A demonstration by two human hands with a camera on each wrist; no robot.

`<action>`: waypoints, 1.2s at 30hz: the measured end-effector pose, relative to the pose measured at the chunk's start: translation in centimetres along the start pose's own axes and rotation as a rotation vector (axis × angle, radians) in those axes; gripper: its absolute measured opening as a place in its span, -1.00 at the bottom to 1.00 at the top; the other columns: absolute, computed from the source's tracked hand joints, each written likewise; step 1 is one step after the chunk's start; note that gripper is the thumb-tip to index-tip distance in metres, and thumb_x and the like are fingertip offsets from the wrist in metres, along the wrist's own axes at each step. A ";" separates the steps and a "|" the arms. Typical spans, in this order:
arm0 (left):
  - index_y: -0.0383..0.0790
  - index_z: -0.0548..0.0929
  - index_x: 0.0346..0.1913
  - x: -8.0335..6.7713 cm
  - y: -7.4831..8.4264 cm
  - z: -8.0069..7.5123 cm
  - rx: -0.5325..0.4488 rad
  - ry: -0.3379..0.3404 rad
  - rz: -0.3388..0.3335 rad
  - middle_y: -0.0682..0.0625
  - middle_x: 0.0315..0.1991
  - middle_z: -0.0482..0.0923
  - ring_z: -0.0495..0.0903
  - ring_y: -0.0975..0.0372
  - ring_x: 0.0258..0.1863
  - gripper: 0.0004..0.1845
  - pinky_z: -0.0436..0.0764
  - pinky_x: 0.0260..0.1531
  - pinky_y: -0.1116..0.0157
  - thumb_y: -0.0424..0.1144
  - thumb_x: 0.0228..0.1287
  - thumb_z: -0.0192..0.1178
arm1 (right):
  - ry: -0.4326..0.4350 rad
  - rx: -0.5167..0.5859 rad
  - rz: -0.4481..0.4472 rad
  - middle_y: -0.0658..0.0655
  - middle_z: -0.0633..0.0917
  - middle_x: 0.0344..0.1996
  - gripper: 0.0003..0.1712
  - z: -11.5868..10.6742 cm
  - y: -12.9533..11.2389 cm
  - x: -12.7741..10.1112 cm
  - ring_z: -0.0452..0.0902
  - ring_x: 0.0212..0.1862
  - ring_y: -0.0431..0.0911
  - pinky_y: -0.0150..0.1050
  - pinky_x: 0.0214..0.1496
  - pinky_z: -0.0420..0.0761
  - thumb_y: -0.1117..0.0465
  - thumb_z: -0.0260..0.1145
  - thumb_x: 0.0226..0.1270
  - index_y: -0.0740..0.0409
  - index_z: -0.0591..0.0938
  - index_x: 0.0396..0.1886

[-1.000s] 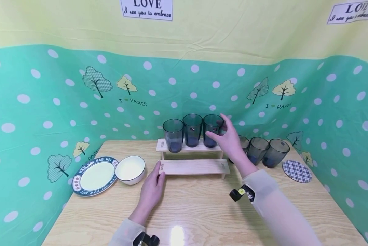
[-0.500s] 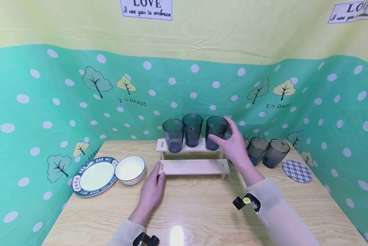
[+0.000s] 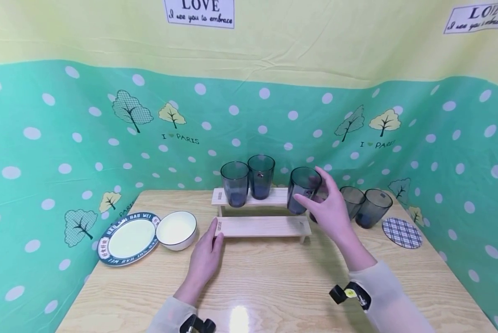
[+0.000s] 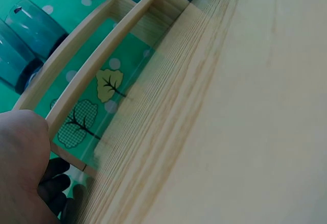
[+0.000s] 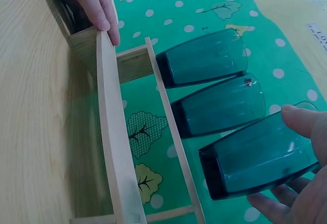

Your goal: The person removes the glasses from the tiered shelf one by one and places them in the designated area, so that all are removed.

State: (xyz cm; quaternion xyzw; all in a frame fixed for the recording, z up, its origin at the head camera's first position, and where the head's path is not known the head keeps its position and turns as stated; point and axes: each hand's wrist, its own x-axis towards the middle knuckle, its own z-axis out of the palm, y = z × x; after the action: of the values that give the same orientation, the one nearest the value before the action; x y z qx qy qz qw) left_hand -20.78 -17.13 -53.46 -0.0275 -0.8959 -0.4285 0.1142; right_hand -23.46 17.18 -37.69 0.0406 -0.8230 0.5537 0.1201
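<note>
My right hand (image 3: 329, 210) holds a dark tinted drinking glass (image 3: 302, 192) between thumb and fingers. The glass is raised off the upper tier, near its right end, tilted slightly; the right wrist view shows its thick base (image 5: 212, 175) apart from the wood. Two matching glasses, one on the left (image 3: 235, 185) and one in the middle (image 3: 261, 178), stand on the upper tier (image 3: 279, 196) of a two-step wooden rack. With thumb and fingers, my left hand (image 3: 205, 259) grips the left end of the rack's lower tier (image 3: 261, 226), which bears nothing.
More tinted glasses, including one at the far right (image 3: 373, 210), stand right of the rack, partly behind my right hand. A checked round coaster (image 3: 402, 232) lies beyond them. Left of the rack are a white bowl (image 3: 176, 230) and a blue-rimmed plate (image 3: 128, 238).
My right hand has lifted the right-hand glass off the upper tier and moved it right and toward me. My left hand has stayed on the rack.
</note>
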 end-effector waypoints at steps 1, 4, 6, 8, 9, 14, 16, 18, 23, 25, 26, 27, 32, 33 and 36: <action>-0.23 0.23 0.76 0.0 0.0 0.0 0.001 -0.001 0.000 -0.32 0.60 0.39 0.40 -0.18 0.58 -0.35 0.35 0.59 -0.17 -0.09 0.82 0.06 | 0.000 0.000 0.006 0.15 0.49 0.53 0.18 -0.2 0.1 -0.2 0.50 0.50 0.17 0.10 0.45 0.64 -0.14 0.67 0.37 -0.28 0.18 0.82; -0.24 0.24 0.76 0.0 -0.1 0.1 0.002 -0.001 0.001 -0.32 0.60 0.39 0.40 -0.18 0.58 -0.35 0.36 0.59 -0.17 -0.09 0.82 0.05 | 0.003 -0.006 0.012 0.16 0.51 0.52 0.20 -0.9 0.3 -0.9 0.49 0.51 0.16 0.09 0.45 0.64 -0.14 0.67 0.37 -0.25 0.16 0.83; -0.23 0.24 0.76 0.0 -0.1 0.1 0.000 0.001 0.000 -0.32 0.60 0.39 0.40 -0.18 0.58 -0.35 0.35 0.59 -0.16 -0.08 0.82 0.05 | 0.005 -0.013 0.013 0.16 0.51 0.52 0.22 -1.4 0.4 -1.3 0.47 0.53 0.16 0.09 0.49 0.60 -0.14 0.67 0.36 -0.24 0.15 0.83; -0.22 0.24 0.76 0.0 -0.1 0.1 -0.002 0.002 -0.001 -0.31 0.61 0.39 0.39 -0.17 0.59 -0.35 0.35 0.60 -0.16 -0.08 0.82 0.06 | 0.011 -0.033 0.018 0.17 0.51 0.53 0.22 -1.9 0.6 -1.7 0.46 0.54 0.16 0.10 0.51 0.58 -0.16 0.67 0.36 -0.27 0.15 0.83; -0.22 0.24 0.76 0.0 -0.1 0.1 -0.003 0.002 -0.001 -0.31 0.61 0.39 0.39 -0.17 0.59 -0.35 0.35 0.60 -0.16 -0.09 0.82 0.05 | 0.013 -0.042 0.021 0.19 0.49 0.55 0.22 -2.2 0.7 -1.9 0.43 0.56 0.16 0.10 0.53 0.55 -0.16 0.67 0.35 -0.29 0.14 0.83; -0.22 0.24 0.76 0.0 0.1 0.0 -0.005 0.000 0.004 -0.31 0.61 0.38 0.39 -0.17 0.59 -0.36 0.34 0.60 -0.15 -0.08 0.82 0.05 | 0.014 -0.074 0.035 0.26 0.33 0.67 0.24 -3.3 1.5 -2.9 0.37 0.60 0.23 0.10 0.51 0.55 -0.14 0.68 0.36 -0.27 0.12 0.84; -0.22 0.24 0.76 0.0 0.1 0.0 -0.006 0.001 0.005 -0.31 0.61 0.38 0.38 -0.17 0.59 -0.35 0.33 0.61 -0.15 -0.08 0.82 0.05 | 0.009 -0.078 0.043 0.29 0.28 0.69 0.26 -3.7 1.9 -3.1 0.38 0.59 0.27 0.10 0.49 0.56 -0.12 0.68 0.36 -0.25 0.10 0.85; -0.23 0.24 0.76 -0.1 0.1 0.0 -0.008 0.002 0.004 -0.31 0.61 0.37 0.38 -0.17 0.59 -0.36 0.33 0.61 -0.15 -0.08 0.82 0.05 | 0.006 -0.080 0.057 0.31 0.26 0.70 0.27 -4.1 2.3 -3.4 0.39 0.57 0.31 0.11 0.47 0.58 -0.12 0.69 0.35 -0.26 0.09 0.85; -0.25 0.26 0.74 -0.2 0.1 0.1 -0.008 0.016 0.010 -0.31 0.61 0.38 0.39 -0.18 0.59 -0.36 0.34 0.60 -0.17 -0.09 0.82 0.05 | 0.005 -0.096 0.083 0.33 0.31 0.67 0.30 -4.9 3.3 -4.0 0.37 0.58 0.31 0.16 0.51 0.54 -0.08 0.70 0.34 -0.27 0.06 0.86; -0.25 0.27 0.74 -0.2 0.1 0.1 -0.006 0.019 0.009 -0.31 0.61 0.39 0.39 -0.18 0.59 -0.36 0.34 0.60 -0.17 -0.09 0.82 0.05 | 0.003 -0.098 0.085 0.35 0.37 0.63 0.30 -5.1 3.7 -4.2 0.37 0.58 0.27 0.16 0.54 0.51 -0.06 0.70 0.34 -0.25 0.06 0.86; -0.23 0.26 0.75 -0.2 0.1 0.1 -0.006 0.018 0.005 -0.30 0.61 0.38 0.39 -0.17 0.59 -0.36 0.33 0.60 -0.17 -0.08 0.82 0.05 | 0.001 -0.098 0.085 0.36 0.39 0.61 0.30 -5.2 3.8 -4.2 0.38 0.57 0.27 0.17 0.55 0.50 -0.05 0.70 0.35 -0.23 0.06 0.86; -0.23 0.26 0.75 -0.2 0.1 0.1 -0.006 0.016 0.004 -0.31 0.61 0.38 0.38 -0.18 0.59 -0.36 0.33 0.60 -0.17 -0.08 0.82 0.05 | 0.000 -0.098 0.084 0.37 0.40 0.60 0.30 -5.2 4.0 -4.3 0.38 0.56 0.27 0.16 0.55 0.49 -0.04 0.70 0.35 -0.21 0.07 0.86; -0.21 0.23 0.76 -0.2 0.0 0.1 -0.004 0.000 -0.005 -0.31 0.61 0.37 0.37 -0.18 0.60 -0.35 0.32 0.61 -0.16 -0.07 0.82 0.04 | -0.007 -0.109 0.088 0.40 0.39 0.61 0.29 -5.3 5.0 -4.3 0.39 0.55 0.31 0.13 0.53 0.51 -0.04 0.70 0.35 -0.12 0.08 0.86; -0.22 0.23 0.76 -0.2 0.0 0.1 -0.003 -0.002 -0.004 -0.32 0.61 0.37 0.37 -0.18 0.60 -0.35 0.32 0.61 -0.16 -0.07 0.82 0.04 | -0.005 -0.116 0.089 0.40 0.39 0.61 0.29 -5.3 5.3 -4.3 0.39 0.55 0.32 0.12 0.52 0.52 -0.04 0.70 0.35 -0.10 0.09 0.86; -0.23 0.23 0.76 -0.2 0.0 0.1 -0.002 -0.003 0.000 -0.32 0.61 0.37 0.37 -0.18 0.60 -0.35 0.33 0.61 -0.16 -0.08 0.82 0.05 | -0.003 -0.146 0.091 0.42 0.36 0.62 0.29 -5.3 6.2 -4.3 0.41 0.53 0.36 0.11 0.48 0.56 -0.05 0.70 0.35 -0.04 0.09 0.85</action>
State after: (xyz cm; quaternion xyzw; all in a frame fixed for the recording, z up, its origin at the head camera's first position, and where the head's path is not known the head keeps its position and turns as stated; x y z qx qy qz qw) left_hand -20.61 -17.05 -53.50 -0.0283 -0.8957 -0.4291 0.1128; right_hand -19.73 24.20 -42.40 -0.0047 -0.8623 0.4971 0.0964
